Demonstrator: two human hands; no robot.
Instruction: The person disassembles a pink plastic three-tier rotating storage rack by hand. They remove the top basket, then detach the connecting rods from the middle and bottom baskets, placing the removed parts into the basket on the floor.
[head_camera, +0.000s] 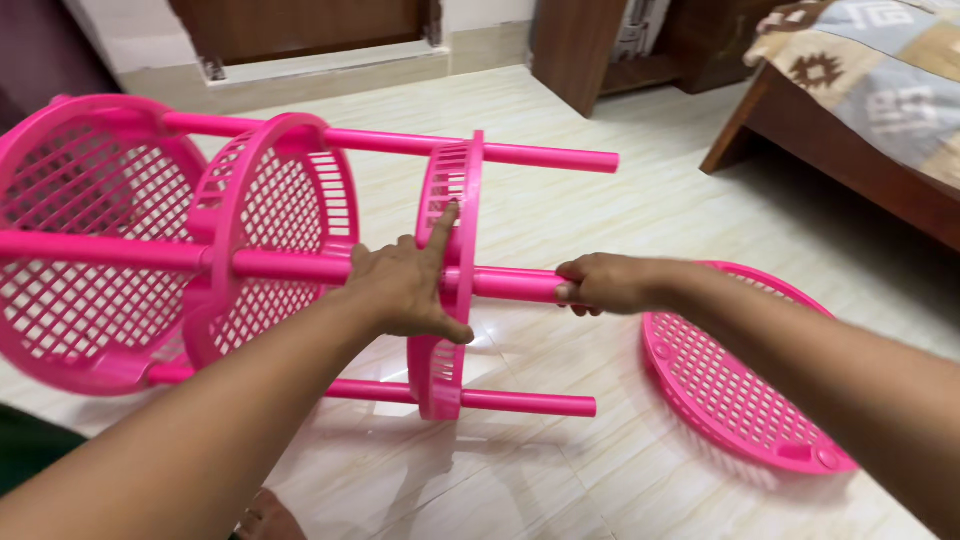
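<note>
My right hand (605, 284) was clenched around the free end of the middle pole (510, 284), fingers curled over it and the thumb tucked under. My left hand (405, 288) lay flat and open against the nearest basket (447, 290), the forefinger stretched up along its slatted rim and the thumb spread out below the pole, pressing rather than gripping. That basket stood on edge, threaded on three poles: the middle one I held, a far pole (545, 155) running out past it toward the right, and a near pole (525, 402) low by the floor. To the left along the same poles sat a second basket (285, 230), also on edge, and beyond it a third basket (85, 240) at the far left. The whole rack (200, 255) lay on its side on the floor (600, 210), all of it bright pink plastic with gridded bottoms. Just right of my right hand, a loose basket (740, 400) lay apart from the rack, tilted on the tiles under my forearm. The floor was pale, glossy tile. Far right stood a wooden bed (830, 160) with a patterned blanket (890, 70), and at the far wall a dark wooden door (300, 25).
</note>
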